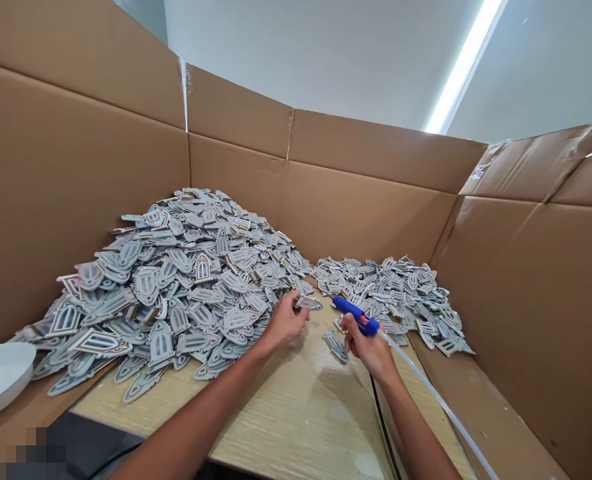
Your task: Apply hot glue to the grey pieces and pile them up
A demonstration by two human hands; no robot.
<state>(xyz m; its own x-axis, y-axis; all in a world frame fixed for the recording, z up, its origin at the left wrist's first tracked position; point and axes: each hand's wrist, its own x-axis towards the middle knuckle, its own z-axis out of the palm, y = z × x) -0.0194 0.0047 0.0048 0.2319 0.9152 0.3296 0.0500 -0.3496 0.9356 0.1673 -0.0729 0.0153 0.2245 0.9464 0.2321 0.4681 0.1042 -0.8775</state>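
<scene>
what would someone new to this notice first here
Probably the big heap of grey, arch-shaped pieces on the left, piled high against the cardboard walls, with a smaller heap at the back right. Next, the bright blue glue gun in the right hand, between the heaps, stands out against the pale tabletop, while the left hand holds one small piece.

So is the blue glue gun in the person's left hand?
No, the right hand holds the blue plastic glue gun.
</scene>
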